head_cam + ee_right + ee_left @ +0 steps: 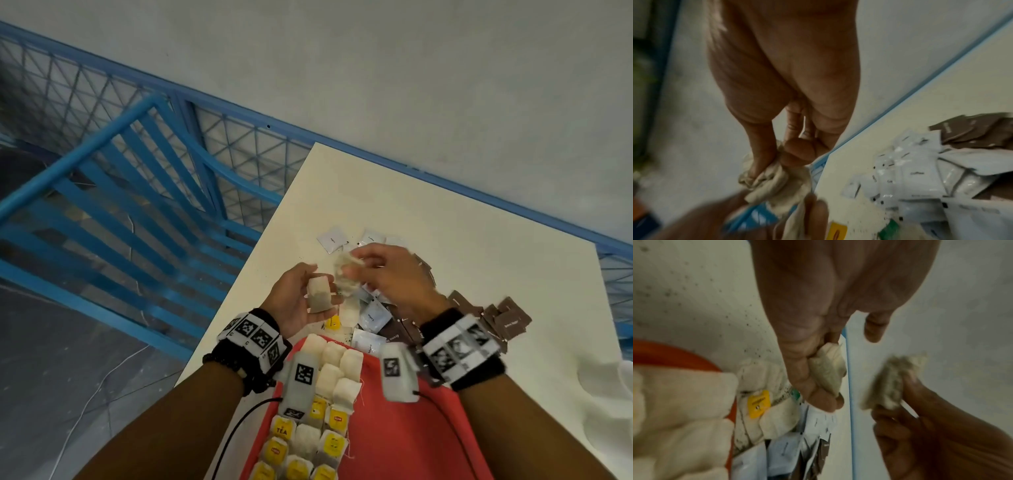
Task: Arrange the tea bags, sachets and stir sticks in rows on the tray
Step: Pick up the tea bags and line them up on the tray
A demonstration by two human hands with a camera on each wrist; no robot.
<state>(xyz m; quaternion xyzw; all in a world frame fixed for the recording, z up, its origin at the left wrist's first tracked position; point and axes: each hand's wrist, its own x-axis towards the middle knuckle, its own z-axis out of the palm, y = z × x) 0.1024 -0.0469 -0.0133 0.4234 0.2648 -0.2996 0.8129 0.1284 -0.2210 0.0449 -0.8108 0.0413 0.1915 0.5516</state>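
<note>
The left hand (pixel 301 301) is raised above the table's near side, palm turned up, thumb and fingers closed on a single tea bag (pixel 319 294) that stands roughly upright in the grip; the left wrist view shows the same bag (pixel 828 369) pinched under the thumb. Just to its right, the right hand (pixel 394 274) pinches a crumpled tea bag (pixel 346 270) between thumb and fingertips, blurred in the head view; in the right wrist view the crumpled bag (pixel 772 178) hangs from the fingertips (pixel 797 154). The two hands are close together, the bags nearly touching.

Beneath them lies a loose heap on the white table (pixel 479 240): white sachets (pixel 371 317) nearest the hands, with two more (pixel 332 238) lying a little farther off; brown sachets (pixel 507 318) spread to the right, partly behind the right wrist; a yellow tea tag (pixel 333 322) shows at the heap's near edge.

Nearer the person sits the red tray (pixel 394 445); along its left side tea bags (pixel 337 373) lie in rows, white pouches at the far end, yellow tags (pixel 334 442) toward the near end; the tray's right part is bare red.
</note>
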